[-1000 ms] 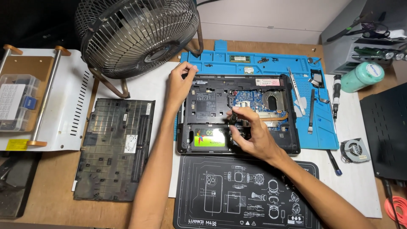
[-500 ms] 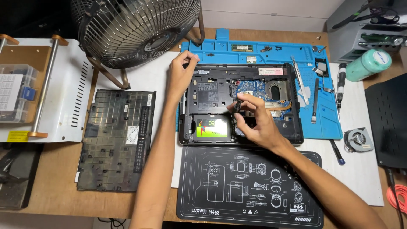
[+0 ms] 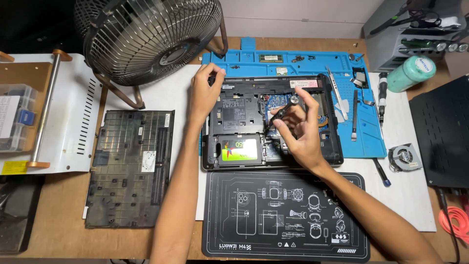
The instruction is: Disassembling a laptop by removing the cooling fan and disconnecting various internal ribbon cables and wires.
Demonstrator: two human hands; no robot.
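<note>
An opened black laptop (image 3: 244, 110) lies bottom-up on the bench, its circuit board and a green-labelled drive (image 3: 239, 149) exposed. My left hand (image 3: 204, 93) rests on the laptop's upper left corner, fingers bent over the edge. My right hand (image 3: 299, 128) is closed around a small black screwdriver (image 3: 283, 108), held tilted over the blue board in the laptop's middle, tip pointing down and left. The removed black bottom cover (image 3: 129, 166) lies to the left of the laptop.
A metal fan (image 3: 151, 41) stands at the back left. A blue work mat (image 3: 364, 132) holds tweezers, a pry tool and small parts. A black printed mat (image 3: 283, 215) lies in front. A loose cooling fan (image 3: 404, 157), green bottle (image 3: 412, 72) and white rack (image 3: 73, 117) sit around.
My right hand has risen from the laptop's lower middle to over the blue board, now holding the screwdriver tilted. The left hand stays on the corner. The view has shifted slightly.
</note>
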